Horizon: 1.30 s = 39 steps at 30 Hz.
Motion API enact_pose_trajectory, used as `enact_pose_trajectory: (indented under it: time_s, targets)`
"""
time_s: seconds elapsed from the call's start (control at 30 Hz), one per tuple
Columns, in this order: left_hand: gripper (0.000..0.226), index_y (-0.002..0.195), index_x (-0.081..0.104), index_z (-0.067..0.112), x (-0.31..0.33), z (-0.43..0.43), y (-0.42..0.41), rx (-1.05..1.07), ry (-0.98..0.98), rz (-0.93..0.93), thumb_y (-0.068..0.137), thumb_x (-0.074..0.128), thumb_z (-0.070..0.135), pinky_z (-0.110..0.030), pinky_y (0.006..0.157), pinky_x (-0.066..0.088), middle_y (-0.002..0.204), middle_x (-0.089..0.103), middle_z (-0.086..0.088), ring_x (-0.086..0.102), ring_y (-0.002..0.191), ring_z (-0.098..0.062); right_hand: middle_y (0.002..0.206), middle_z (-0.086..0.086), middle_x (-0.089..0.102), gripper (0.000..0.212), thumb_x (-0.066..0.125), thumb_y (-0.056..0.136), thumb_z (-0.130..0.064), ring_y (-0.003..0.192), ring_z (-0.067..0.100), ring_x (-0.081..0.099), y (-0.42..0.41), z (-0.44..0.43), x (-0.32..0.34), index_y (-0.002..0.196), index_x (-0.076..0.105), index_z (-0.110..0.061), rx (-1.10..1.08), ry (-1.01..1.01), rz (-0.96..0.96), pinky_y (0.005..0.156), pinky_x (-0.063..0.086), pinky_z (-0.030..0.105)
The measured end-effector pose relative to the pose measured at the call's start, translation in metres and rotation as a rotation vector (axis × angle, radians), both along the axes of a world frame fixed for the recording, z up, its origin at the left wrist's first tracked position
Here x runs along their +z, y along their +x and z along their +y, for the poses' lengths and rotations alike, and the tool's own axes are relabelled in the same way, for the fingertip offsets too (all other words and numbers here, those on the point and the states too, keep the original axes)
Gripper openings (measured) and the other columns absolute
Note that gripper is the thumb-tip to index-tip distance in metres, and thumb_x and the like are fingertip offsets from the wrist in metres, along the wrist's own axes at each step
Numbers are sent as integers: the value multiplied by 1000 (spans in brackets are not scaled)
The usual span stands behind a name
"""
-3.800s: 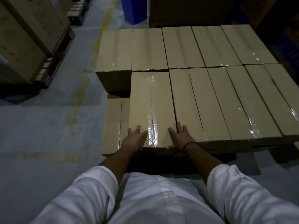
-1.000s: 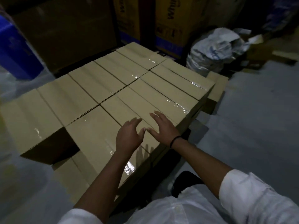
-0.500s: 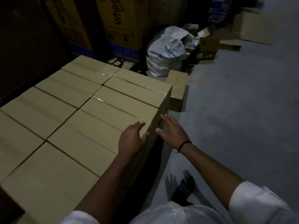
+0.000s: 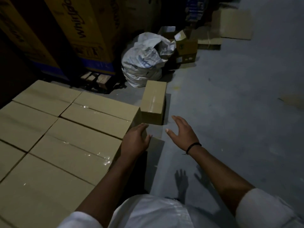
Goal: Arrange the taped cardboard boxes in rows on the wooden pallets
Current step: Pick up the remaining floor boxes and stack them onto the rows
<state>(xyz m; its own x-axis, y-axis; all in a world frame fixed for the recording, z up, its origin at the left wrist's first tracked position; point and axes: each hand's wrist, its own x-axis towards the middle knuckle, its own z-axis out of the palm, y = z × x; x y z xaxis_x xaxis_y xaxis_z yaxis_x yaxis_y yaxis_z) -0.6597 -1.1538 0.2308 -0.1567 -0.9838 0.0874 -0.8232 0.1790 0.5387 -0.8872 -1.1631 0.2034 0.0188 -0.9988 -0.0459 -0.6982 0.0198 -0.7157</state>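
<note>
Nearest, the left hand (image 4: 135, 142) is hanging with its fingers loose and gripping nothing at the right edge of the stack (image 4: 65, 137). Whether it is touching the cardboard I cannot tell. The right hand (image 4: 182, 134) is hovering beside it over the bare floor (image 4: 230, 112), fingers spread and empty. The one box (image 4: 153, 102) not yet in a row is sitting on the floor just beyond them, close against the stack's far right corner.

Likely trouble is lying in that tight spot. With the box sitting so close to the stack, the left fingers are probably going to find little room on that side, and a one-sided hold is risking a tilt or a drop. The dim light is making edges hard to judge. Dragging the box up the stack's side is likely to scuff it or nudge the corner boxes out of line.

The stack's boxes are plain tan cardboard, long and square-edged, lying flush in two rows. Glossy clear tape (image 4: 85, 106) is running along their seams and catching glints, slick under a palm. The floor is looking smooth, grey and hard. Farther off, a crumpled white sack (image 4: 144, 63) is slumping, soft and shapeless. Tall printed cartons (image 4: 85, 30) are standing behind the stack — and flat cardboard sheets (image 4: 233, 23) are lying farthest away.
</note>
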Motion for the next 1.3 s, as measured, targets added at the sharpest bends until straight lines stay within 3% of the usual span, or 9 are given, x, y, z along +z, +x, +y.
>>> enact_pose_trajectory:
  time_s: [0.23,0.5,0.73,0.93,1.2,1.3]
  targets:
    - [49,137,63,20,-17,-80,-36,-27,60,-7,92,73,36,-34,95,54,133,68,0,65,117,-19,164,5,30,74,60,99,-48,150,18,27,-40,-68,-28,159,29,-19,-14,59,-1,119,20,25]
    - [51,138,63,23,-62,-206,-67,26,174,79,92,73,42,-42,98,55,135,67,-2,64,120,-21,168,1,17,88,60,98,-50,151,18,24,-69,-187,-56,163,8,-23,52,184,21,118,20,26]
    - [52,138,63,19,-85,-332,-89,0,221,110,91,72,39,-37,99,54,135,67,-2,63,122,-20,169,4,15,91,60,97,-52,153,19,20,-95,-323,-55,164,7,-21,51,239,49,121,18,28]
    - [52,140,61,21,-90,-417,-91,22,269,64,92,72,37,-35,99,53,137,66,0,62,123,-19,167,5,21,88,63,97,-46,151,20,25,-93,-422,-56,163,12,-18,68,247,42,113,16,19]
    - [52,141,61,19,-131,-509,-79,61,370,-9,94,69,41,-34,97,54,138,65,-2,63,121,-22,166,6,23,90,64,95,-51,148,25,32,-86,-521,-107,163,12,-23,109,402,47,118,31,34]
    - [55,144,58,19,-161,-553,-78,48,395,-118,97,63,47,-42,103,50,146,59,-7,52,133,-32,166,6,23,88,62,95,-52,149,26,30,-85,-567,-139,163,14,-21,136,463,44,121,30,37]
